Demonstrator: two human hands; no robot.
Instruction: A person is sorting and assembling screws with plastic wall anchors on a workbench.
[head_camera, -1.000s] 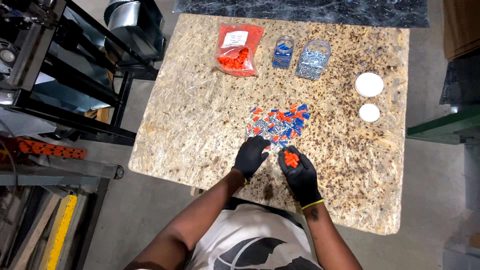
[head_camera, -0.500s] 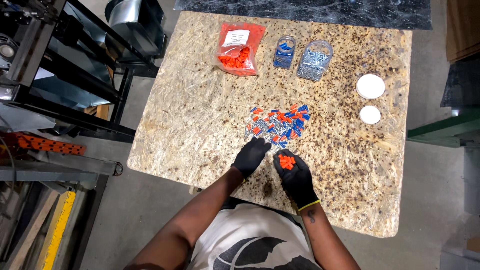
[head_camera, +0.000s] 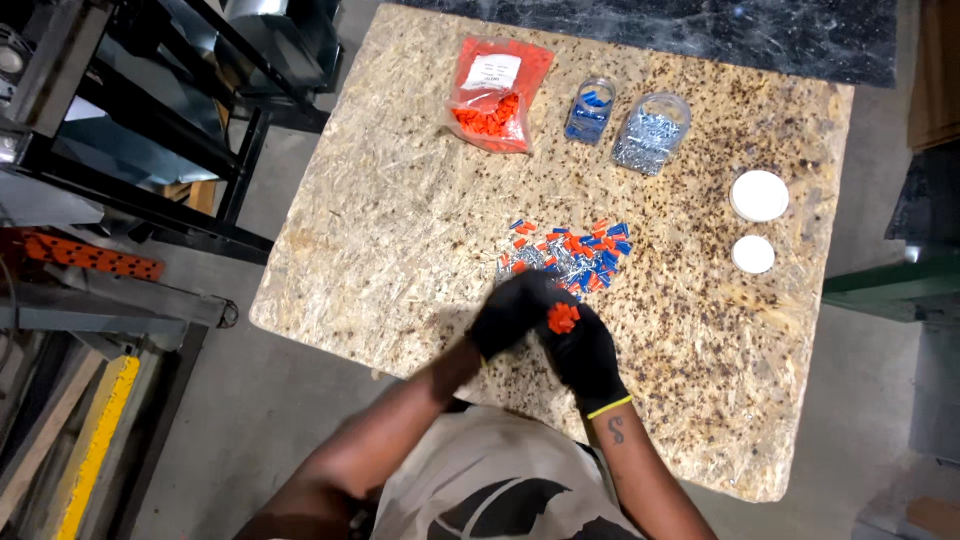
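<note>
Both hands have drawn together: right hand (head_camera: 585, 345) cups orange wire connectors (head_camera: 562, 317), left hand (head_camera: 512, 310) pinching one beside the mixed pile (head_camera: 565, 255)

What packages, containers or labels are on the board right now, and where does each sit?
Orange plastic bag: far left of the row, flat, holding orange pieces.
White label: rectangular, on the bag's upper part.
Small clear jar: right of the bag, blue pieces inside.
Larger clear jar: right again, silvery pieces inside.
Two white round lids: near the right edge.
</note>
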